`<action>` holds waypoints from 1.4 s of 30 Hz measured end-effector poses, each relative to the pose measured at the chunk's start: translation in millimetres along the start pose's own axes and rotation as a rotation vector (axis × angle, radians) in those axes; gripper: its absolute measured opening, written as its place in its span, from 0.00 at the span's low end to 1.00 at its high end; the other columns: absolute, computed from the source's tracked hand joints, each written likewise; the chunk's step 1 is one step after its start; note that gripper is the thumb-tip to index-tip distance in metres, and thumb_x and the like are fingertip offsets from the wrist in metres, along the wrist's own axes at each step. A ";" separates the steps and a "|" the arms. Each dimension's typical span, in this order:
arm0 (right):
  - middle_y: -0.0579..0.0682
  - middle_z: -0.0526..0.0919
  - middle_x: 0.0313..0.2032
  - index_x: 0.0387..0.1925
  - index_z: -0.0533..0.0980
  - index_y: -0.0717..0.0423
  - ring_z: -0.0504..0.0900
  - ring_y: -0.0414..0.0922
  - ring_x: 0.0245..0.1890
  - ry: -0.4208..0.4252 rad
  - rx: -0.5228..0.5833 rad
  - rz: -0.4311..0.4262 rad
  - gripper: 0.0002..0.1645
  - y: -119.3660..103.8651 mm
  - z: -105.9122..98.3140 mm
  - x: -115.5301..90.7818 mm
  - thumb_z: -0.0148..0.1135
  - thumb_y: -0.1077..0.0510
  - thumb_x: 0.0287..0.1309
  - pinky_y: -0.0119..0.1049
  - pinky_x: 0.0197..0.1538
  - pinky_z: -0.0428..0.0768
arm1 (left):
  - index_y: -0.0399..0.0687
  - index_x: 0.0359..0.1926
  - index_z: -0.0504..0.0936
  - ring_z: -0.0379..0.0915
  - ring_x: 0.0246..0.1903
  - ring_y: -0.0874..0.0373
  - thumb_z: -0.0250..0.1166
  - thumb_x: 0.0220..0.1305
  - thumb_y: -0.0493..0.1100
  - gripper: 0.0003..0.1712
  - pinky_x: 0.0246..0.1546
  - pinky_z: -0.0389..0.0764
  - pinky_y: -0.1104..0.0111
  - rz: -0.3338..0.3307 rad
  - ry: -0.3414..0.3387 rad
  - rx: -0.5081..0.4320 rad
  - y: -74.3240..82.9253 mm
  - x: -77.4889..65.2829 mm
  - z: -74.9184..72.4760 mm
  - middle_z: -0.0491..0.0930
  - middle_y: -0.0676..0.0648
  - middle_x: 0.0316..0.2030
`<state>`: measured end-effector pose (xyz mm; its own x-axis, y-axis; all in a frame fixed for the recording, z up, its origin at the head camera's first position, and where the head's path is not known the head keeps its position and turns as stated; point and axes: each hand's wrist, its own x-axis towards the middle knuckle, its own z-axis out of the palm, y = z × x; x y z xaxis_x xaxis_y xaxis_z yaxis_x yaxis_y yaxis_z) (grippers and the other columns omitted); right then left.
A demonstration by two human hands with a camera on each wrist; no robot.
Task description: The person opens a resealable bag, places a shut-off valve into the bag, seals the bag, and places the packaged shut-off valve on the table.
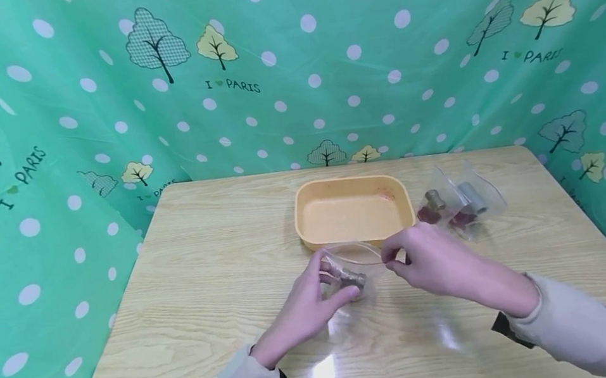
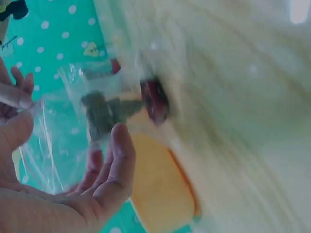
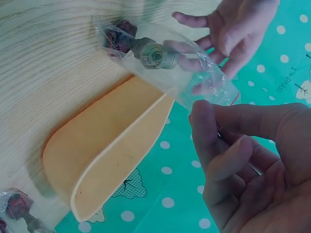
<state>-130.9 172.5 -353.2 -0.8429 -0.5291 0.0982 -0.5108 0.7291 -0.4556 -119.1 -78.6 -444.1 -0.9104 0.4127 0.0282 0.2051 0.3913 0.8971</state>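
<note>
A clear plastic zip bag (image 1: 369,255) hangs above the table in front of the tray, its mouth spread apart. Inside is a greyish metal fitting (image 3: 154,54) with a dark red knob-like part (image 3: 120,37) at the bag's lower end. My right hand (image 1: 433,259) pinches the right end of the bag's mouth between thumb and fingers. On the other side, my left hand (image 1: 313,302) supports the bag with extended fingers, partly seen through the plastic. Its thumb stands apart from those fingers in the right wrist view.
An orange-yellow plastic tray (image 1: 357,239) stands behind the hands. To its right lie two more clear bags, one with a brownish fitting (image 1: 435,199), the other with a grey cylindrical fitting (image 1: 473,197), both with dark red parts. A green dotted curtain (image 1: 346,81) borders the wooden table (image 1: 197,260).
</note>
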 end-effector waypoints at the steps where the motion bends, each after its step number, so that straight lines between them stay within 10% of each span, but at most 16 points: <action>1: 0.36 0.82 0.26 0.28 0.84 0.45 0.79 0.33 0.25 0.000 0.005 0.007 0.14 0.4 -0.1 -0.2 0.74 0.68 0.57 0.32 0.28 0.78 | 0.43 0.73 0.66 0.77 0.54 0.49 0.71 0.71 0.53 0.39 0.50 0.84 0.55 0.008 0.015 0.006 0.7 -0.1 -2.4 0.78 0.48 0.52; 15: 0.40 0.87 0.29 0.32 0.87 0.50 0.81 0.34 0.26 0.045 0.039 0.045 0.13 10.3 3.1 -4.0 0.70 0.72 0.57 0.33 0.27 0.79 | 0.49 0.47 0.88 0.81 0.45 0.60 0.67 0.73 0.37 0.06 0.41 0.86 0.62 0.191 0.244 0.047 -1.9 9.4 -17.0 0.85 0.57 0.43; 42: 0.37 0.80 0.25 0.32 0.77 0.45 0.77 0.33 0.22 0.154 -0.011 0.047 0.19 19.6 -1.6 -10.8 0.75 0.71 0.55 0.34 0.25 0.75 | 0.45 0.44 0.87 0.80 0.42 0.60 0.68 0.72 0.36 0.03 0.43 0.87 0.58 0.292 0.225 0.200 8.5 7.6 -23.7 0.86 0.50 0.40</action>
<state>-132.0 193.2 -361.8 -0.8815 -0.4217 0.2122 -0.4711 0.7567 -0.4533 -132.7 -91.6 -425.8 -0.8550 0.3488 0.3838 0.5116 0.4459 0.7345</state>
